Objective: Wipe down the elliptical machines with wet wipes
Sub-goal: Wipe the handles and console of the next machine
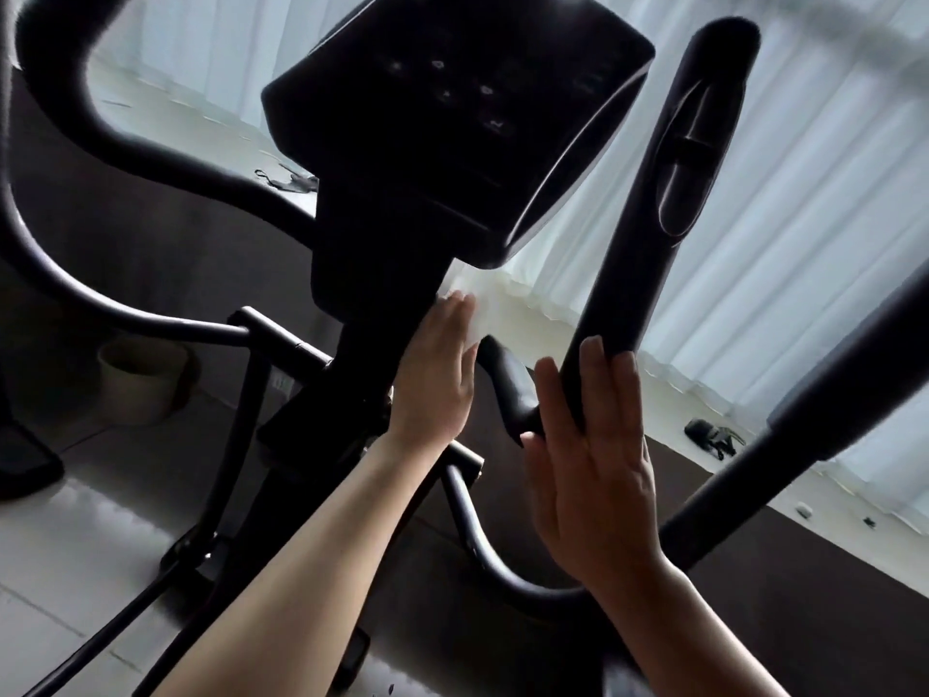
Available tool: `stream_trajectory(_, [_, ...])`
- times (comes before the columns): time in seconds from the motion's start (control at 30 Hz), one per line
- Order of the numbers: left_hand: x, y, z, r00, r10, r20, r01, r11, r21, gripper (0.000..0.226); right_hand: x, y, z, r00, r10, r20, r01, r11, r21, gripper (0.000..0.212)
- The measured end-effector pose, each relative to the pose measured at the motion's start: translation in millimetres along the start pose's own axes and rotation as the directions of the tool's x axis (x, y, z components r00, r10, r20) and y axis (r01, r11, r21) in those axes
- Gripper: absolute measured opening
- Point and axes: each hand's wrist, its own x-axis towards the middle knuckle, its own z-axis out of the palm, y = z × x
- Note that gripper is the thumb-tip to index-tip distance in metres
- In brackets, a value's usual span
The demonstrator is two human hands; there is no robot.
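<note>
A black elliptical machine fills the view, with its console [452, 118] at top centre on a thick post [374, 344]. My left hand [437, 374] lies flat with straight fingers against the right side of that post, pressing a white wet wipe [480, 319] that shows past the fingertips. My right hand [588, 475] rests with straight fingers against the lower end of the right fixed handlebar [668, 218], which stands tilted up to the right. The palm side of both hands is hidden.
Curved moving arms sweep on the left [55, 274] and lower right [784, 445]. White curtains [804, 244] hang behind. A pale round bin [143, 379] stands on the floor at left. Small dark items [714, 435] lie by the curtain.
</note>
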Motion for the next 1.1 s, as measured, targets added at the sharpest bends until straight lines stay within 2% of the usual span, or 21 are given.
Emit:
stream_trajectory(0.07, [-3,-15,18,0.991,0.06,0.117,-0.073,0.991,0.111,0.05,1,3,-1,0.999,-0.027,0.02,0.028,1.0,-0.013,0.043])
stream_trajectory(0.1, [-5,-18,22,0.989,0.063,0.137,-0.077,0.992,0.102,0.053,1,4,-2,0.999,-0.041,0.026,0.041,0.999,-0.019,0.043])
stream_trajectory(0.17, [-7,-15,23,0.99,0.009,0.138,-0.001,0.998,-0.056,0.065,4,4,-1,0.998,-0.055,0.015,0.055,0.998,-0.026,0.046])
stream_trajectory(0.23, [-11,-3,19,0.986,-0.036,0.165,0.079,0.962,-0.261,0.063,5,4,-1,0.999,-0.033,0.022,0.034,0.999,-0.014,0.044])
stream_trajectory(0.27, [-17,3,19,0.979,-0.067,0.191,0.134,0.92,-0.368,0.054,4,5,-1,0.999,-0.026,0.029,0.026,1.0,-0.004,0.042])
stream_trajectory(0.33, [-29,15,20,0.95,-0.171,0.261,0.296,0.76,-0.578,0.043,3,6,-3,0.999,-0.029,0.037,0.029,1.0,0.0,0.041])
stream_trajectory(0.4, [-34,24,16,0.916,-0.26,0.306,0.401,0.579,-0.71,0.048,3,7,-4,0.998,-0.039,0.057,0.04,0.999,-0.011,0.041])
stream_trajectory(0.47, [-37,32,9,0.887,-0.303,0.348,0.458,0.496,-0.737,0.047,4,7,-5,0.997,-0.036,0.065,0.036,0.999,-0.001,0.042])
stream_trajectory(0.53, [-42,45,-1,0.889,-0.289,0.355,0.455,0.469,-0.757,0.048,4,5,-5,0.998,-0.025,0.062,0.024,1.0,0.018,0.044])
stream_trajectory(0.6, [-50,60,-13,0.92,-0.233,0.316,0.391,0.485,-0.782,0.054,3,4,-6,0.998,-0.019,0.054,0.017,0.999,0.04,0.047])
stream_trajectory(0.7, [-57,66,-27,0.95,-0.158,0.271,0.312,0.569,-0.761,0.046,5,6,-14,0.996,-0.024,0.088,0.019,0.998,0.055,0.052])
stream_trajectory(0.77, [-58,61,-35,0.974,-0.054,0.22,0.193,0.71,-0.678,0.041,9,13,-22,0.99,-0.072,0.119,0.072,0.997,0.001,0.052])
stream_trajectory(0.87, [-44,34,-33,0.995,0.102,0.021,-0.082,0.896,-0.436,0.042,24,20,-26,0.983,-0.134,0.127,0.139,0.99,-0.032,0.048])
stream_trajectory(0.93, [-26,17,-26,0.992,0.089,-0.088,-0.111,0.951,-0.288,0.061,30,18,-22,0.986,-0.125,0.114,0.126,0.992,-0.005,0.045])
stream_trajectory(1.0, [-10,11,-14,0.993,0.086,-0.087,-0.1,0.979,-0.175,0.076,30,16,-16,0.989,-0.111,0.095,0.111,0.994,0.001,0.041])
stream_trajectory(1.03, [-5,9,-6,0.994,0.095,-0.062,-0.103,0.985,-0.142,0.077,30,16,-14,0.99,-0.112,0.086,0.112,0.994,0.004,0.04])
stream_trajectory(1.1, [1,2,13,0.997,0.07,0.027,-0.063,0.976,-0.207,0.059,30,18,-12,0.989,-0.127,0.077,0.127,0.992,0.008,0.037])
